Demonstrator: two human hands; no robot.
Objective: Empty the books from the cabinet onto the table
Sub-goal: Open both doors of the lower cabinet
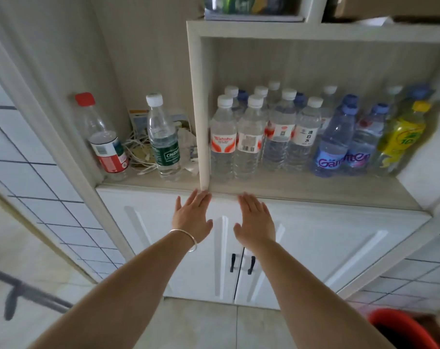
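Note:
A white cabinet (314, 243) stands in front of me, its two lower doors closed, with black handles (241, 263) at the middle seam. My left hand (192, 217) and my right hand (255, 220) are held out flat, fingers apart, in front of the tops of the doors just below the shelf edge. Neither hand holds anything. A silver bangle is on my left wrist. No books show plainly; something flat lies on the upper shelf (254, 18), blurred.
The open shelf (302, 190) holds several water bottles (249, 137), with a yellow bottle (400, 139) at the right. Left of the divider stand two more bottles (163, 139) and tangled cables (138, 152). A red bucket (400, 328) sits on the floor at lower right.

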